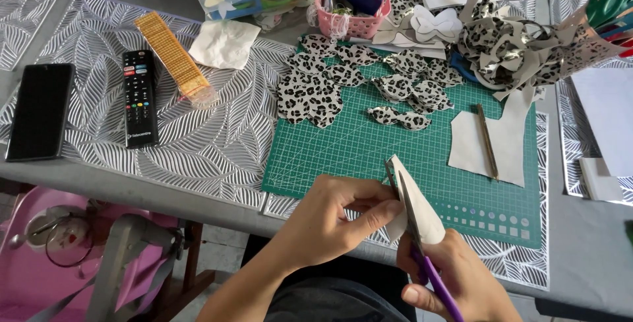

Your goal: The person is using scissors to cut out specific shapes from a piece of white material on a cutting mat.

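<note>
A grey work table (pixel 580 243) carries silver leaf-patterned placemats (pixel 198 137) and a green cutting mat (pixel 369 150), seen from above. At the near edge, the left hand (pixel 330 220) pinches a small pale piece of leopard-print material (pixel 415 203), its plain backing showing, thumb and fingers closed on its left side. The right hand (pixel 461 282) is clenched around the purple handles of scissors (pixel 412 223), whose blades run up along the piece, so the step in hand looks like cutting a shape out; I judge the next snip calls for turning the piece to keep the blades on the outline. Farther on the mat lie finished leopard-print cutouts (pixel 349 84), with a pencil (pixel 486 140) on a pale sheet to the right. Beyond are a heap of offcuts (pixel 514 45) and a pink basket (pixel 359 5). At far left rest a remote control (pixel 140 97) and a black phone (pixel 41 111).
</note>
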